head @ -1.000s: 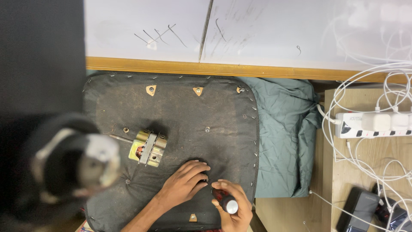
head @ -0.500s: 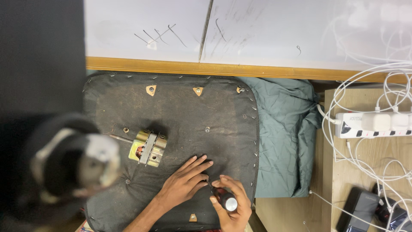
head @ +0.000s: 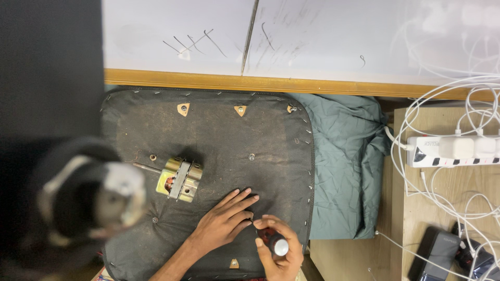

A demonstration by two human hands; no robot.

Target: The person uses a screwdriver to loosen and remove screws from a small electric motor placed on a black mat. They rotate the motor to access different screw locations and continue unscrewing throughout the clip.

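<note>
My left hand (head: 225, 221) lies flat on a dark upturned seat pad (head: 219, 130), its fingers spread and pointing right. My right hand (head: 278, 250) sits just below and right of it, closed around a small dark cylinder with a silvery end (head: 277, 244). The fingertips of the two hands nearly meet. A small electric motor (head: 179, 178) with a brass-coloured core and a thin shaft lies on the pad, left of my left hand and apart from it.
A blurred round dark object (head: 88, 198) fills the lower left foreground. Green cloth (head: 346, 156) lies right of the pad. A white power strip (head: 453, 151), tangled white cables and a dark device (head: 442, 252) crowd the right side. A wooden edge (head: 260, 83) and white board run along the top.
My left hand has spread its fingers and slid slightly right. My right hand has turned the cylinder a little while still gripping it. The motor has not moved.
</note>
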